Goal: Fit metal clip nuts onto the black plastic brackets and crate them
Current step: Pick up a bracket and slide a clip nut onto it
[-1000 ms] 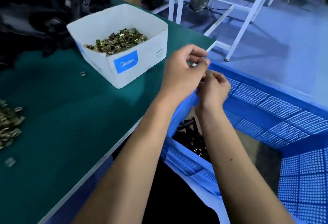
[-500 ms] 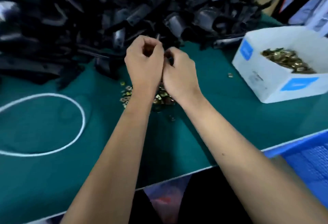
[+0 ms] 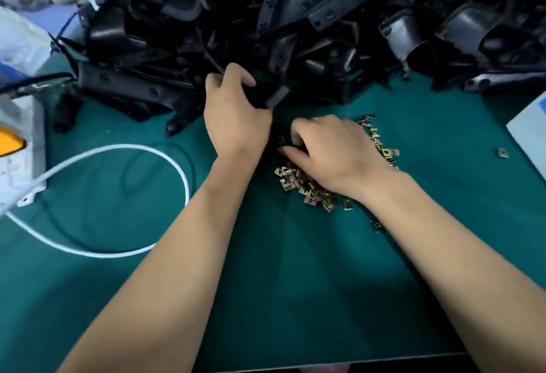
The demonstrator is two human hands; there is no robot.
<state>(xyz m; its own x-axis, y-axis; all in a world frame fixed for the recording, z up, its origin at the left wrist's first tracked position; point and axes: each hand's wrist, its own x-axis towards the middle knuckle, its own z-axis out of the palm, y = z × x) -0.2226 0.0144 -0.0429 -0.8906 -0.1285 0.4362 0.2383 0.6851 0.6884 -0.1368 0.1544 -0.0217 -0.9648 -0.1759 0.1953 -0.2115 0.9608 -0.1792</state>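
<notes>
The left hand (image 3: pixel 236 115) has its grip curled round a black bracket (image 3: pixel 276 97) at the near edge of the bracket heap (image 3: pixel 295 18), at 12 o'clock on the green surface (image 3: pixel 295 284). At its 4 o'clock, the right hand (image 3: pixel 331 154) rests, fingers bent, on the loose clip nuts (image 3: pixel 307 186); whether it holds one I cannot tell. A white cable (image 3: pixel 118 148) loops at 9 o'clock.

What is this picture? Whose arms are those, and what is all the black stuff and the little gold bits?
The camera sits on a person's head, looking down at their own arms. The left hand grips a black plastic bracket at the edge of a big bracket pile. The right hand reaches into a heap of small metal clip nuts on the green table; I cannot see whether it has picked one up. A white cable loops on the left.
</notes>
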